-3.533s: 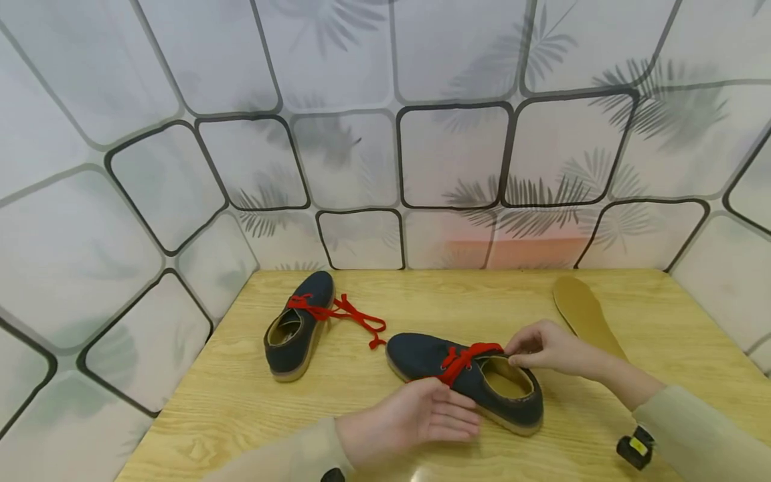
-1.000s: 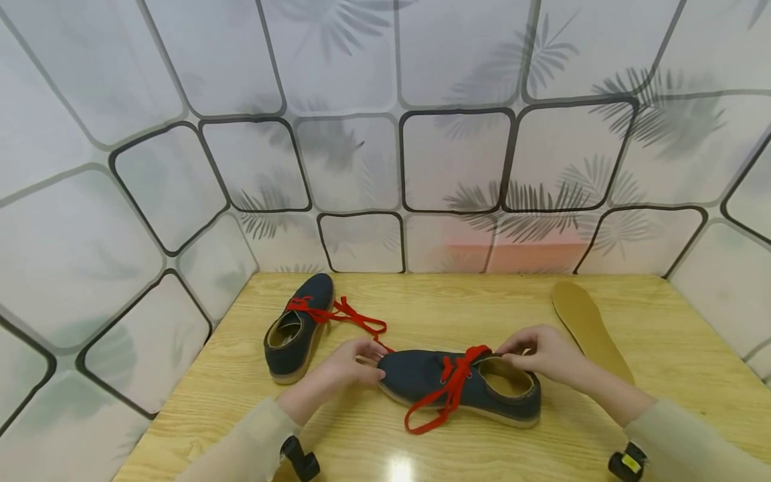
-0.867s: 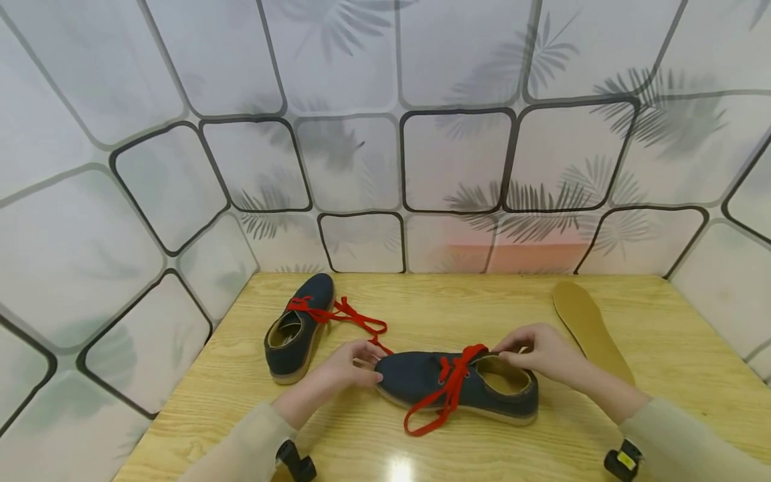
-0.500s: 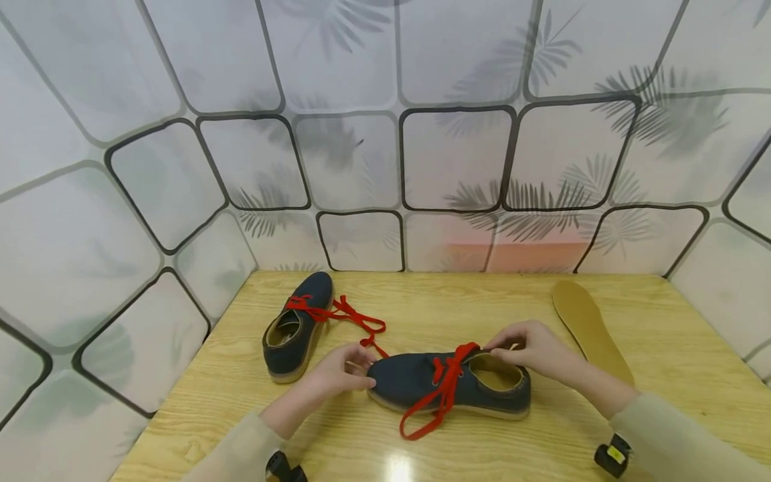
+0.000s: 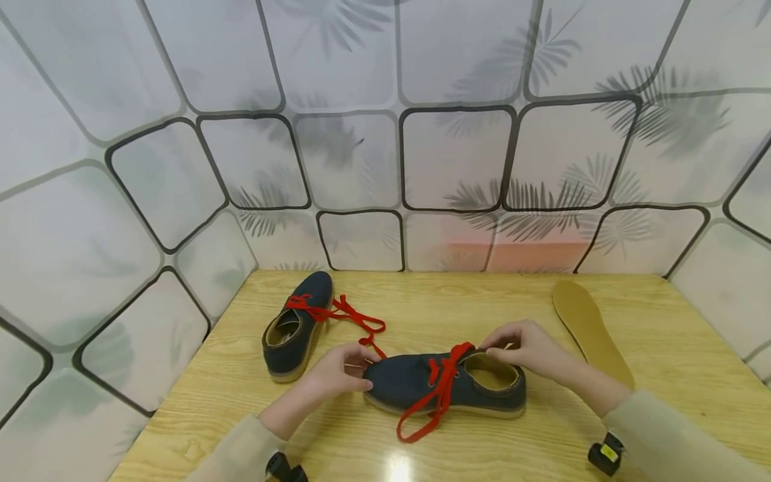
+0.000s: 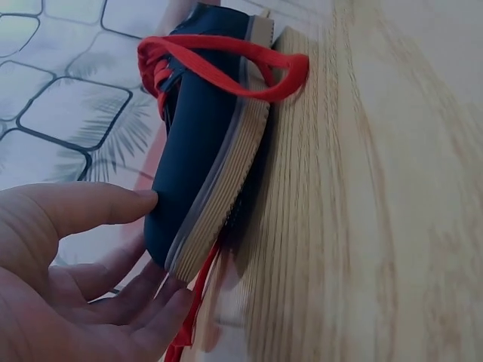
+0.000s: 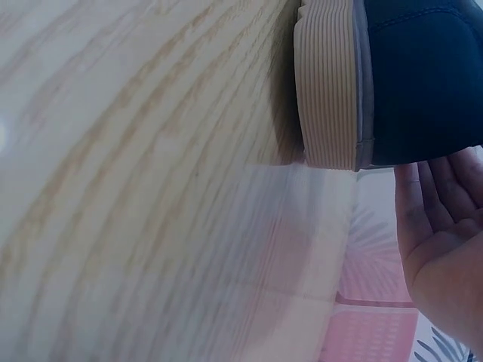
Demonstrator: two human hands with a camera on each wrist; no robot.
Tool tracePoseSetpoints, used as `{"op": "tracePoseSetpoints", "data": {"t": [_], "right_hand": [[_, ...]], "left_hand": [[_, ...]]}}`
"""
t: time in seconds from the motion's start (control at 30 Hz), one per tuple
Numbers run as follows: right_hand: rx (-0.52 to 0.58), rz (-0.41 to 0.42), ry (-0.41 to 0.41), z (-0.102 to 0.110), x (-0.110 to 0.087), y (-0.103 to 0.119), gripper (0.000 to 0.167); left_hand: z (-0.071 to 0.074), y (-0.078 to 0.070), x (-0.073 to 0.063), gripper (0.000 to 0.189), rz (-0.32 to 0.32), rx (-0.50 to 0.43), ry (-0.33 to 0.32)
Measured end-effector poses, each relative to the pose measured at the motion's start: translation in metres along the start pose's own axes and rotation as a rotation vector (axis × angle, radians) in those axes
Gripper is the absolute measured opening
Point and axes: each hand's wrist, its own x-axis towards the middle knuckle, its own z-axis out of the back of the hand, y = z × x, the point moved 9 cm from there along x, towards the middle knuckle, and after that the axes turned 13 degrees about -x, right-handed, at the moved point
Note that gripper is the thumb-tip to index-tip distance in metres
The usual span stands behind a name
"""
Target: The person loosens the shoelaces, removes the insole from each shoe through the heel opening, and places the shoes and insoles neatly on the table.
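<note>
A navy canvas shoe with red laces lies sideways on the table, toe to the left. My left hand holds its toe, thumb on the near side and fingers round the front, as the left wrist view shows. At the far edge of the shoe's opening, my right hand pinches the collar between thumb and fingers. One red lace loop hangs over the near side of the sole. In the right wrist view the heel hides the tips of my right fingers.
The matching navy shoe stands at the left, its red laces trailing right toward the held shoe's toe. A tan insole lies at the right behind my right forearm. A patterned wall rises behind the wooden table.
My left hand has gone from palm-up beside the shoe to its toe. The red lace loop now hangs over the near side. Lately both hands and the shoe have slid left, the shoe straightening slightly.
</note>
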Motion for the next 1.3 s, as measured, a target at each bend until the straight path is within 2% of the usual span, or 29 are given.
{"op": "tracePoseSetpoints", "data": {"t": [0.23, 0.43, 0.73, 0.93, 1.13, 1.3], "right_hand": [[-0.009, 0.023, -0.025, -0.002, 0.001, 0.002, 0.013], [0.012, 0.056, -0.033, -0.004, 0.001, 0.007, 0.013], [0.028, 0.042, -0.068, 0.002, 0.002, 0.013, 0.011], [0.036, 0.071, -0.108, 0.007, 0.003, 0.025, 0.011], [0.048, 0.11, -0.095, 0.004, 0.005, 0.034, 0.011], [0.005, 0.172, -0.102, 0.001, 0.005, 0.042, 0.013]], "left_hand": [[-0.004, 0.004, 0.002, 0.048, 0.026, -0.079, 0.008], [-0.005, 0.009, 0.003, 0.053, 0.017, -0.071, -0.006], [-0.006, 0.011, 0.002, 0.054, 0.013, -0.091, -0.007], [-0.005, 0.011, 0.002, 0.055, 0.02, -0.096, -0.014], [-0.004, 0.011, 0.002, 0.055, 0.019, -0.087, -0.019], [-0.006, 0.01, 0.002, 0.056, 0.017, -0.099, -0.008]]}}
